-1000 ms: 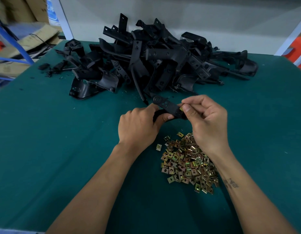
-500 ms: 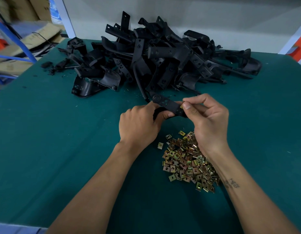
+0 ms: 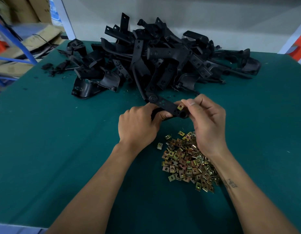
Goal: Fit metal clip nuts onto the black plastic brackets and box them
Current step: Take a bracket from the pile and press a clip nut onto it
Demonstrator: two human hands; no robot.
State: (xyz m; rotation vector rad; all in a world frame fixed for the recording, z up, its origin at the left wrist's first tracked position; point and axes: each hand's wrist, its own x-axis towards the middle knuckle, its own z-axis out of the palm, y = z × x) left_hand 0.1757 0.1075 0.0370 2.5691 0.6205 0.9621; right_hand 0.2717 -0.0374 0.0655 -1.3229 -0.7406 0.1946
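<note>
Black bracket point(image 3: 165, 105) gripped by left hand point(image 3: 138, 127), right hand point(image 3: 209, 125) fingers pinching its clip nut point(image 3: 180, 107), writing unreadable.

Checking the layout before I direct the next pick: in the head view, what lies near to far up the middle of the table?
Pile of metal clip nuts → black bracket held in both hands, left hand, right hand → heap of black plastic brackets.

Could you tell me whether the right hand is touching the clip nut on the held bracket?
Touching: in the head view the right hand pinches the clip nut against the bracket.
</note>
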